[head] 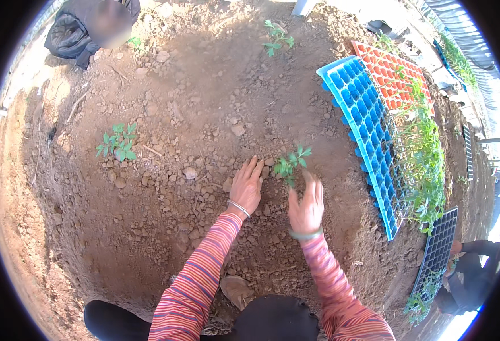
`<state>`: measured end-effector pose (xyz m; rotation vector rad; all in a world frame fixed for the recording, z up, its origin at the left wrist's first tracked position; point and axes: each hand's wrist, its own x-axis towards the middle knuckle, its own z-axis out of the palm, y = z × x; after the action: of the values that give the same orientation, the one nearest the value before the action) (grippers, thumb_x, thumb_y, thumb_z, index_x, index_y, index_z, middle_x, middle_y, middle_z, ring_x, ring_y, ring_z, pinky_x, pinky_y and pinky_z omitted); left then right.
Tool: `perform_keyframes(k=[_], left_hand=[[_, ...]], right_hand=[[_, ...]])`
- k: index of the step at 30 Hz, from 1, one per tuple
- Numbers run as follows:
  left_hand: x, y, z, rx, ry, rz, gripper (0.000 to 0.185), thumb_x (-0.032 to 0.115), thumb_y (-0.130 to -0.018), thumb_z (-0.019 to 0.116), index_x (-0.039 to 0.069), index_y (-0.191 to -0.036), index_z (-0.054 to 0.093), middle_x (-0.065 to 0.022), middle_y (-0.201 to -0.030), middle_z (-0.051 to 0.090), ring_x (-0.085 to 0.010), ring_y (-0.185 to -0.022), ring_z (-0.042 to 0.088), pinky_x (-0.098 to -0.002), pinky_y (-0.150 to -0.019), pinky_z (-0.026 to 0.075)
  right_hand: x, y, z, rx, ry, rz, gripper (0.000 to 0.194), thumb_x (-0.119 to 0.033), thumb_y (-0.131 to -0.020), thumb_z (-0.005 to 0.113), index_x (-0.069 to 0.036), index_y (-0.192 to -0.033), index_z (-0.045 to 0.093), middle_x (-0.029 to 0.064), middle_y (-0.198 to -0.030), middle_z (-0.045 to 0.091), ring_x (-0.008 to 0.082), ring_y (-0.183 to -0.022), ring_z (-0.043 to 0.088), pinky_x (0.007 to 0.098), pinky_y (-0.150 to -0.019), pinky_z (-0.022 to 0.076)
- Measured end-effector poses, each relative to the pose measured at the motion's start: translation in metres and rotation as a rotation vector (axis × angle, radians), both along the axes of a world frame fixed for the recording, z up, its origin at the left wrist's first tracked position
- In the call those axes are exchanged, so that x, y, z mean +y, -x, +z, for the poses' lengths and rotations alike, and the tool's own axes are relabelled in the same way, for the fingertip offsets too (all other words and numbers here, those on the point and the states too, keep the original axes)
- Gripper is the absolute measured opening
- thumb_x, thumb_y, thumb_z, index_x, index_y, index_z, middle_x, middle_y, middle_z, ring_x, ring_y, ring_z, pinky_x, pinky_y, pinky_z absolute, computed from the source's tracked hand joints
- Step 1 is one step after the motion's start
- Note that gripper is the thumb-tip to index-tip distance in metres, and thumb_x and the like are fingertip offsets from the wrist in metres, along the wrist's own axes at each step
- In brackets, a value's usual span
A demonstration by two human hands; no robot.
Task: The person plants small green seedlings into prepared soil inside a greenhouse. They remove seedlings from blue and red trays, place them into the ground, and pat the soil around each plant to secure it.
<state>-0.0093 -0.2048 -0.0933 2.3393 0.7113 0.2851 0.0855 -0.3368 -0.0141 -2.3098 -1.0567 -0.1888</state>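
A small green seedling (pixel 292 164) stands in brown soil in front of me, between and just beyond my hands. My left hand (pixel 247 183), with a metal bangle at the wrist, lies palm down on the crumbly soil to the seedling's left, fingers extended. On the seedling's other side is my right hand (pixel 308 204), slightly blurred, wearing a pale green bangle; its thumb and fingers are apart, close to the lower leaves, and nothing shows in it. Whether the fingertips touch the stem, I cannot tell.
Other seedlings grow at the left (pixel 118 143) and the top (pixel 277 39). On the right lie a blue cell tray (pixel 359 115), an orange cell tray (pixel 403 72), many leafy seedlings (pixel 425 166) and a black cell tray (pixel 440 238). People crouch at upper left (pixel 73 32) and lower right (pixel 467 273).
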Motion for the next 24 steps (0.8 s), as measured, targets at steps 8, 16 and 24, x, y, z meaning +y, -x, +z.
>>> perform_keyframes(k=[8, 16, 24], left_hand=[[-0.005, -0.008, -0.004, 0.004, -0.011, 0.005, 0.045, 0.01, -0.094, 0.047, 0.002, -0.138, 0.042, -0.02, -0.145, 0.039, -0.0405, -0.131, 0.039, -0.0445, -0.11, 0.033], [-0.001, -0.001, 0.003, 0.075, -0.062, -0.013, 0.048, 0.01, -0.092, 0.049, 0.005, -0.139, 0.041, -0.0187, -0.143, 0.042, -0.0388, -0.128, 0.042, -0.0429, -0.106, 0.038], [0.006, 0.031, 0.008, -0.01, -0.156, 0.161, 0.039, 0.009, -0.087, 0.055, 0.001, -0.126, 0.052, -0.0181, -0.134, 0.051, -0.0356, -0.118, 0.052, -0.0454, -0.098, 0.043]], right_hand=[[-0.023, 0.031, -0.024, -0.185, 0.517, 0.135, 0.009, -0.004, -0.073, 0.059, -0.002, -0.081, 0.062, 0.0135, -0.092, 0.057, 0.0267, -0.095, 0.052, 0.0412, -0.085, 0.0417], [-0.007, -0.014, -0.032, -0.276, 0.37, 0.134, 0.02, -0.01, -0.077, 0.056, 0.0, -0.093, 0.061, 0.013, -0.107, 0.055, 0.0278, -0.1, 0.051, 0.0408, -0.086, 0.0401], [-0.002, 0.051, -0.057, -0.051, 0.277, 0.337, 0.017, -0.002, -0.075, 0.059, -0.003, -0.092, 0.059, 0.0152, -0.105, 0.057, 0.0248, -0.092, 0.053, 0.0396, -0.082, 0.0421]])
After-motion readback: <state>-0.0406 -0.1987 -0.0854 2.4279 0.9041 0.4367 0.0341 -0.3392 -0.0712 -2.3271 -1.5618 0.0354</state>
